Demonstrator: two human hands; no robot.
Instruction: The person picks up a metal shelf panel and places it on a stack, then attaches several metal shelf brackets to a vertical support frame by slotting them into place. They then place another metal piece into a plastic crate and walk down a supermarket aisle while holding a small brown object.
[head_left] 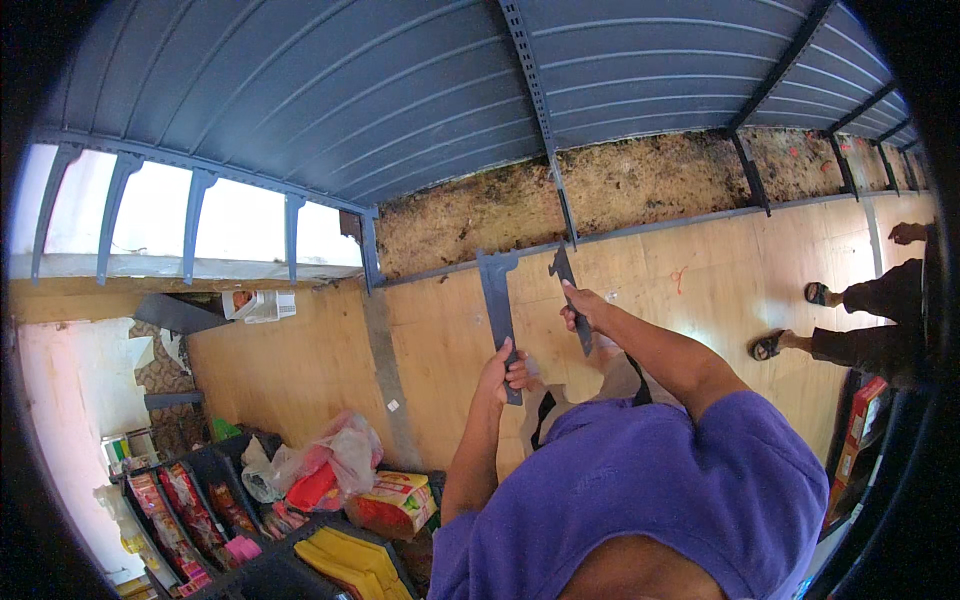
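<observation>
In my left hand [503, 372] is a long dark grey metal shelf bracket [497, 300], gripped at its narrow lower end with the hooked wide end pointing away from me. My right hand [588, 304] is closed around a second dark bracket [562, 268], which slants with its notched end upward. The two brackets are apart. Ahead of them stands a grey slotted upright [533, 90] of the wall shelving, in front of a ribbed grey back panel [430, 110]. Several similar brackets [118, 215] are hooked along the shelving at the left.
A tan floor [440, 340] lies below, with a stained strip [470, 225] along the shelving's foot. At lower left are racks of packets [190, 510] and plastic bags [340, 460]. A white basket [265, 306] sits further off. Another person's sandalled feet [768, 345] are at right.
</observation>
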